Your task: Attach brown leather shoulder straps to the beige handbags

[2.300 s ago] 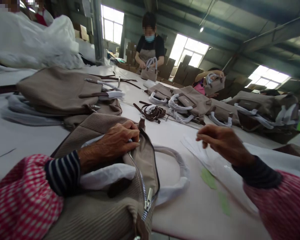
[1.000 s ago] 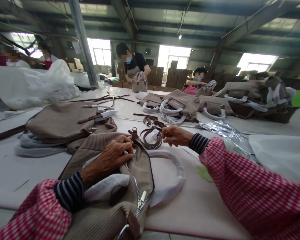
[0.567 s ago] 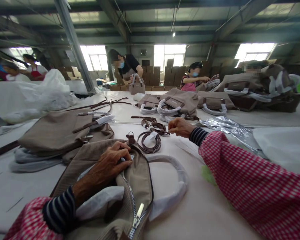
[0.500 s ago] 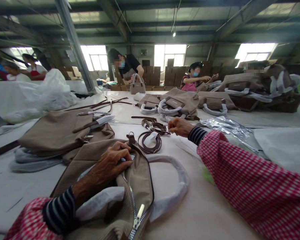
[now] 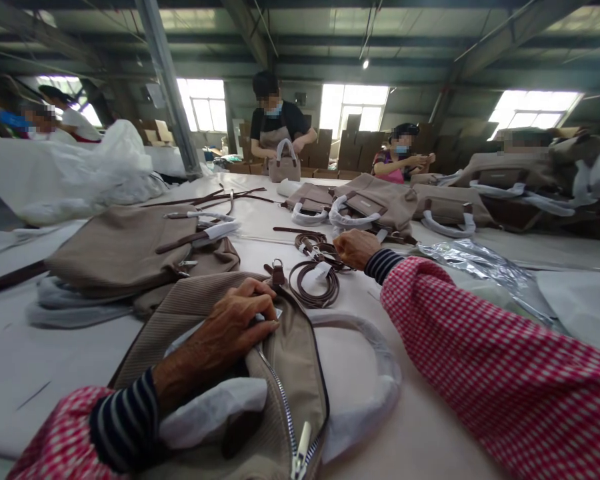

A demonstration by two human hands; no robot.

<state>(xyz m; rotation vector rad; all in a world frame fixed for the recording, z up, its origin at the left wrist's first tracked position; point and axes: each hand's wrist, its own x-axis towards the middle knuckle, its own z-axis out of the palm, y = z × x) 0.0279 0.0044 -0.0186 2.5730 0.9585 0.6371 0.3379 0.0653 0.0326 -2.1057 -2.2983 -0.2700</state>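
A taupe ribbed bag (image 5: 180, 300) lies unzipped in front of me, its zipper (image 5: 285, 400) running toward the lower edge. My left hand (image 5: 235, 317) rests at the bag's opening, thumb and fingers pinched on a small white label (image 5: 279, 313). Beyond the bag, my right hand (image 5: 355, 248) is closed beside coiled brown straps (image 5: 314, 283); what its fingers hold, if anything, is hidden. A handle wrapped in white (image 5: 380, 353) loops out to the bag's right.
Another taupe bag (image 5: 120, 250) lies at the left. Several bags with wrapped handles (image 5: 360, 203) cover the far side and right. Clear plastic (image 5: 475, 267) lies right of my right hand. A person (image 5: 280, 127) across the table handles a small bag.
The view has shifted, so most things sit further right. My right hand is a little nearer the coiled straps. The person across the table now stands more upright, both hands at the small bag.
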